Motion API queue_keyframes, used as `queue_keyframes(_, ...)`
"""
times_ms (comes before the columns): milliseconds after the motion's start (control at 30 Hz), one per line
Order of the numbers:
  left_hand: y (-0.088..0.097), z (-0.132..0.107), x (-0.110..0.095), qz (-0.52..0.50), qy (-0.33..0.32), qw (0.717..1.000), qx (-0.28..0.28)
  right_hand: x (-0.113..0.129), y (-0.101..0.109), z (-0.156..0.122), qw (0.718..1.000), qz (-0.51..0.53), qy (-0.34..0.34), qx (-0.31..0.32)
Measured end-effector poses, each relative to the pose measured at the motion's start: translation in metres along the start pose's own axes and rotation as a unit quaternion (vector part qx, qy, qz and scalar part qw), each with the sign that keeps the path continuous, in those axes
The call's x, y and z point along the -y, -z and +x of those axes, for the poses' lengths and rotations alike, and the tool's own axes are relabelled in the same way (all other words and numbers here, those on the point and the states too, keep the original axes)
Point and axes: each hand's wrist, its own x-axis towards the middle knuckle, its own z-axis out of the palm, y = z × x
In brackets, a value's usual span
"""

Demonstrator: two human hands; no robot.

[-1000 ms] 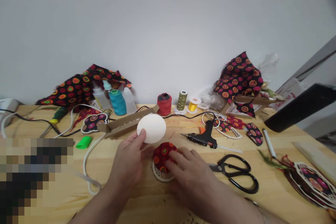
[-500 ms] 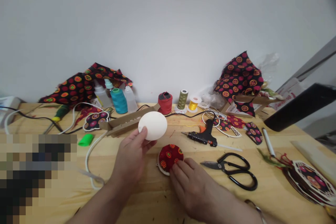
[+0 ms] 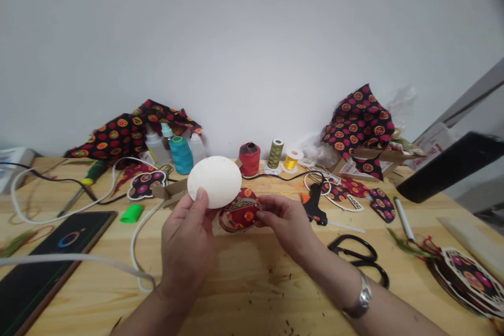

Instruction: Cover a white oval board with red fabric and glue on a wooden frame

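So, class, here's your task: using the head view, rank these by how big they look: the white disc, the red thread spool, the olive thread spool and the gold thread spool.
1. White disc, clearly largest, though it is held nearer the camera.
2. Red thread spool and olive thread spool, too alike to rank.
3. Gold thread spool, smallest.

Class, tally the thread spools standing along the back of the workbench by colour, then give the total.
Teal: 1
Red: 1
Olive green: 1
Gold: 1
Total: 4
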Motion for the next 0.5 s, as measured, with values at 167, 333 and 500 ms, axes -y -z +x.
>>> queue_keyframes(167, -0.002, -0.003, -0.006, 0.014, -0.028, 0.999, -0.026, -0.001, -0.011, 0.009, 0.99, -0.113, 0.084, -0.012)
queue_keyframes(333, -0.003, -0.001, -0.01, -0.01, -0.006, 0.999, -0.034, -0.005, -0.017, 0.002, 0.885, -0.382, 0.249, 0.093)
queue_keyframes(500, -0.007, 0.0, -0.017, 0.0, 0.005, 0.999, -0.045, -0.002, -0.017, 0.005, 0.868, -0.462, 0.173, 0.056)
